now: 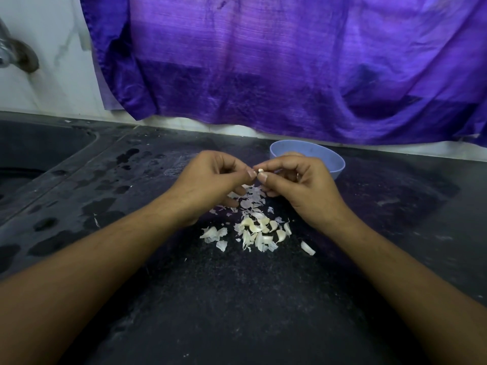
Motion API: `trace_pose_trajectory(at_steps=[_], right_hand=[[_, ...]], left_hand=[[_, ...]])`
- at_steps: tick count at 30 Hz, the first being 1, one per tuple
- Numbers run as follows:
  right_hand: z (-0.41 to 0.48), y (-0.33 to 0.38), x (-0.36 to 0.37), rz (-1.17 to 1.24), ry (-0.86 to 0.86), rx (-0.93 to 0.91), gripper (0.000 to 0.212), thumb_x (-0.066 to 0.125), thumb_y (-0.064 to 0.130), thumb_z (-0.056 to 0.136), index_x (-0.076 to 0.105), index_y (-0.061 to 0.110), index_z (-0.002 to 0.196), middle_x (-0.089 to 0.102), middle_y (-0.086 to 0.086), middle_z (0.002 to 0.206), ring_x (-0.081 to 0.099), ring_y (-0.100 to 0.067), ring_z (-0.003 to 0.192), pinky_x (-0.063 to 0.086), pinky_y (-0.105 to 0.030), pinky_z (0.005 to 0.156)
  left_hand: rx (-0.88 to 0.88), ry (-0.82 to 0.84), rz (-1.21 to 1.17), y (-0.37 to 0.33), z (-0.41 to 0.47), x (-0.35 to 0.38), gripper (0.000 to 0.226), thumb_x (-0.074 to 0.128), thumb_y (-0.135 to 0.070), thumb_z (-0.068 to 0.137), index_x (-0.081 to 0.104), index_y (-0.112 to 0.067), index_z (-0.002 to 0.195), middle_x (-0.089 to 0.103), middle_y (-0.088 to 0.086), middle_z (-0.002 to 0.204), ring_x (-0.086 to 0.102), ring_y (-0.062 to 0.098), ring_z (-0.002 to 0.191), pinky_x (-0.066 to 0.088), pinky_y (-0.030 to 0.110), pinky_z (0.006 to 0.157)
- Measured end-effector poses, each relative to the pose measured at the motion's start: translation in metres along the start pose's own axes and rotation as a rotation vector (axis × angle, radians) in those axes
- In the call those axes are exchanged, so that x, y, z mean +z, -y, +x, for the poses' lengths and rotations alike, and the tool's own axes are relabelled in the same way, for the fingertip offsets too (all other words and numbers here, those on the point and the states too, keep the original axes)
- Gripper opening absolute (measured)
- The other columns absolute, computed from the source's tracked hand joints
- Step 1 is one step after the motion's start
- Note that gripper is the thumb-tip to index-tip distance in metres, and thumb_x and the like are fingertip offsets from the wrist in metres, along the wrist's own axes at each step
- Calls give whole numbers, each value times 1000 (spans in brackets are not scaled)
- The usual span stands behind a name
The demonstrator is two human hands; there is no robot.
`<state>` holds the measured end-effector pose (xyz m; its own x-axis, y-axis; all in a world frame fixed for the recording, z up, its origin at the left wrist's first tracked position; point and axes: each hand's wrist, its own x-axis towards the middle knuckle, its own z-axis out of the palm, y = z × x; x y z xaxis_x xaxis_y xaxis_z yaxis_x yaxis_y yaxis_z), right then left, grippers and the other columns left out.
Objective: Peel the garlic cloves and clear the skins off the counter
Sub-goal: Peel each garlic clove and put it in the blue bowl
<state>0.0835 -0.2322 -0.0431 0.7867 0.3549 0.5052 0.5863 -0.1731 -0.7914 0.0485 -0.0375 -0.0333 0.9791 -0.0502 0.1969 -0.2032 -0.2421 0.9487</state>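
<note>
The right hand [295, 183] pinches a small clove [260, 170] between thumb and forefinger, above the counter [237, 299]; the left hand [210, 177], fingers curled, has its thumb tip right at the clove, but I cannot tell whether it grips; skins [250, 198] and loose cloves [261, 230] lie heaped below; a bowl [337, 162] sits just behind.

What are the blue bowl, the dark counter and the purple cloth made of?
Bowl: probably plastic, matte; even pale blue colour, thin rim, no glaze shine.
Counter: looks like polished stone, maybe granite; black, finely speckled, faintly reflecting the cloth's purple.
Cloth: woven fabric with a silky sheen; fine horizontal threads and soft folds show.
</note>
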Motion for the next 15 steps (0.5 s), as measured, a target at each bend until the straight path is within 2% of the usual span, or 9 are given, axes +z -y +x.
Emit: trace_pose_trajectory(at_steps=[3,6,9,15], right_hand=[[0,-1,-2,-16,33,-12,16,72,7,94,79,12,107,77,-7,98,75,-32,86,63,-37,76],[-1,0,-3,-28,58,-22,17,74,6,92,78,12,108,79,-7,94,76,-30,84,63,-44,80],[0,1,-3,-19,44,-12,16,79,6,89,75,9,104,77,-11,88,76,-30,80,63,-51,80],[0,0,-6,-85,30,-27,7,75,9,92,77,12,99,78,-6,88,76,-27,80,61,-56,81]], left_hand=[[-25,22,-77,0,1,0,23,75,-25,93,77,-3,97,78,3,89,69,8,75,61,32,66],[-53,33,-120,2,2,-1,21,76,-25,91,78,-4,95,79,9,98,69,9,77,61,32,68],[-75,51,-170,2,1,-2,13,77,-19,89,78,-6,93,78,9,97,70,9,76,62,33,69],[-117,67,-199,0,1,-2,15,76,-14,89,78,-2,96,79,9,95,69,10,74,62,30,65]])
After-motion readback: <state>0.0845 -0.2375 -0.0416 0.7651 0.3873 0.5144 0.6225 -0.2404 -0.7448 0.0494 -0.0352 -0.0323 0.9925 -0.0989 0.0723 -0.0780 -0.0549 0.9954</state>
